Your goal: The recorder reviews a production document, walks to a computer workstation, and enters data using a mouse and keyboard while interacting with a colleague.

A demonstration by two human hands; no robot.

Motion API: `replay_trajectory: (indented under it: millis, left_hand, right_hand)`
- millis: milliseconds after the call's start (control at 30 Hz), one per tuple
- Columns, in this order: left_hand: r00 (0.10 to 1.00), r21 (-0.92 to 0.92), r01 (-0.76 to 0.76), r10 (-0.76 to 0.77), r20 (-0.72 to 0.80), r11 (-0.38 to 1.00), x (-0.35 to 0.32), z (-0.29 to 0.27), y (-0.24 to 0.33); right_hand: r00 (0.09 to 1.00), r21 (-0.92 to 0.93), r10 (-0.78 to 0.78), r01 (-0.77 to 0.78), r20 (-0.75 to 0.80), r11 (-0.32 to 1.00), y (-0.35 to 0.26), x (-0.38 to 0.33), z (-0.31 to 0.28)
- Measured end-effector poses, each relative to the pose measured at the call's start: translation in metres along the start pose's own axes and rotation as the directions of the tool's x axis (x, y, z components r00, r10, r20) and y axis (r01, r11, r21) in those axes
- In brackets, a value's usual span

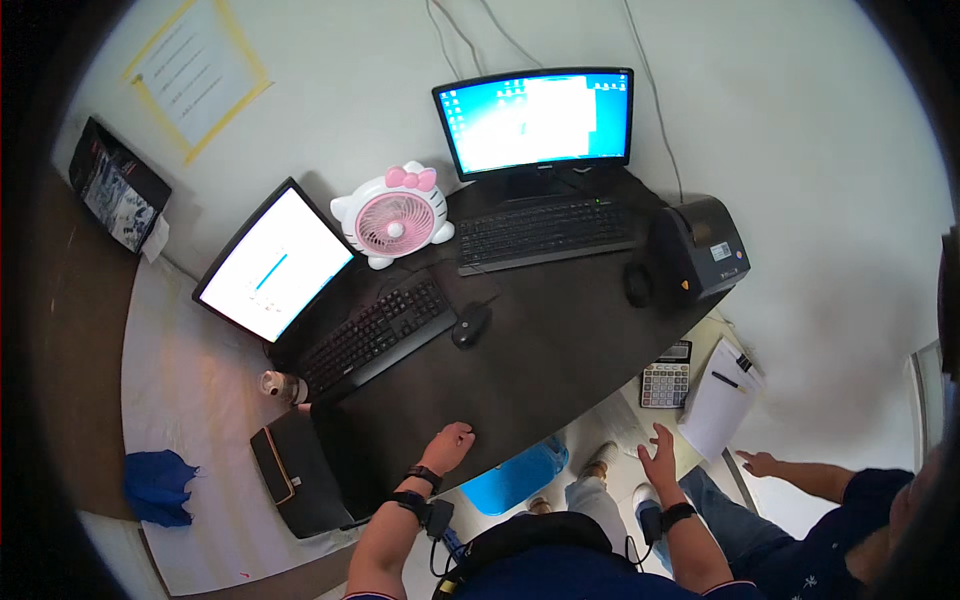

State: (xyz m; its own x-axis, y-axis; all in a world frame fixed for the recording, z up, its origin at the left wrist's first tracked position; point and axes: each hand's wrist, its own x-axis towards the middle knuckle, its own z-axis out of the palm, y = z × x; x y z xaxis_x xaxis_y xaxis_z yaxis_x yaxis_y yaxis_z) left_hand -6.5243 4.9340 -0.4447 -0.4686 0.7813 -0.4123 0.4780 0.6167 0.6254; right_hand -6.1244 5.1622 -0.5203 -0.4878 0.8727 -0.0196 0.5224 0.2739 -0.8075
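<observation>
My left hand [449, 447] rests near the front edge of the black desk [540, 340], its fingers curled in, and nothing shows in it. Off the desk's right front edge, my right hand [660, 462] is held up with fingers spread and holds nothing. Nearest to it are a calculator [665, 384] and a stack of white paper [715, 405] with a black pen [728, 381] lying on top. Beyond my left hand lie a black mouse [471, 326] and a black keyboard [378, 335].
Two lit monitors [540, 125] stand at the back and left, with a pink-and-white fan [395, 220] between them. A second keyboard [545, 235] and a black label printer [705, 250] sit right. A blue stool [515, 478] is below the desk. Another person's hand [762, 464] reaches in at right.
</observation>
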Motion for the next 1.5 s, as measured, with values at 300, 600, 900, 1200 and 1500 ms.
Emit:
replay_trajectory:
  millis: [300,600,900,1200,1500]
  left_hand:
    - [0.964,-0.181,-0.029,-0.02,-0.264,0.983,-0.004,0.029,-0.024]
    - [0.953,-0.217,-0.063,-0.006,-0.304,0.974,-0.011,0.032,-0.024]
    - [0.946,-0.179,-0.062,0.001,-0.324,0.982,-0.009,0.038,-0.026]
    - [0.952,-0.154,-0.033,-0.016,-0.304,0.988,-0.007,0.04,-0.028]
    - [0.951,-0.149,-0.041,-0.007,-0.308,0.988,-0.007,0.043,-0.032]
  right_hand:
    - [0.956,0.006,-0.011,0.009,0.293,1.0,-0.009,0.001,0.034]
    - [0.883,-0.079,0.12,-0.094,0.455,0.992,-0.019,-0.024,0.055]
    - [0.873,-0.153,0.296,-0.256,0.387,0.955,0.032,-0.061,0.047]
    - [0.858,-0.191,0.374,-0.325,0.353,0.926,0.041,-0.073,0.041]
    - [0.831,-0.235,0.41,-0.342,0.377,0.91,0.029,-0.071,0.042]
